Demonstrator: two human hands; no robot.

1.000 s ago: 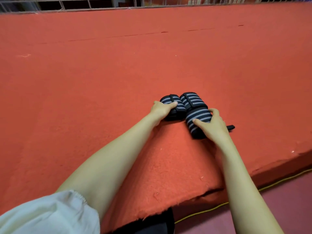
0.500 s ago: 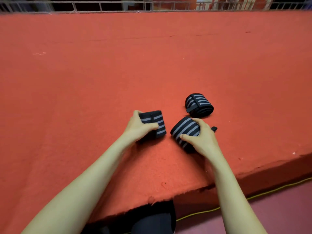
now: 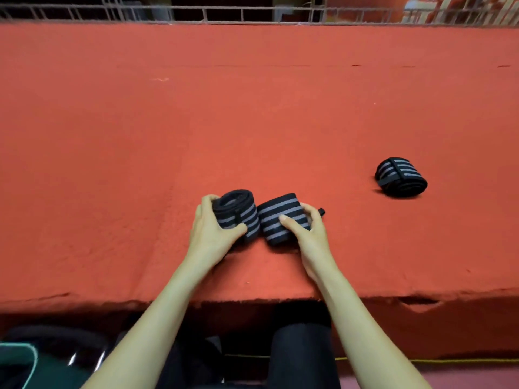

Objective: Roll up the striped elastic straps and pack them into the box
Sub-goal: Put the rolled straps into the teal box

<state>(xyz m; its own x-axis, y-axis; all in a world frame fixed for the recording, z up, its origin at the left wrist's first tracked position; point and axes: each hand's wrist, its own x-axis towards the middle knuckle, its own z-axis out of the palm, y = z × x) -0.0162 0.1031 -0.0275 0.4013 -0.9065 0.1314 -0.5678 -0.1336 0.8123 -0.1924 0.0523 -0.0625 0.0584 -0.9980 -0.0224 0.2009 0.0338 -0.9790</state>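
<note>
Woven, matt elastic rolled straps (image 3: 276, 217) lie on a rough, fuzzy red felt table cover (image 3: 140, 150).

Setting: an industrial packing or workshop bench, not a domestic room. The work surface is a broad table covered edge to edge in coarse red felt (image 3: 252, 122). Its front edge (image 3: 393, 295) is frayed and torn at 5 o'clock. A white wire-grid fence (image 3: 224, 15) closes the far side at 12 o'clock, with blurred red and white shapes behind it at 1 o'clock. A yellow cord (image 3: 449, 361) runs over the maroon floor (image 3: 477, 379) at 5 o'clock. Rolled striped elastic straps (image 3: 401, 178) lie on the felt.
</note>
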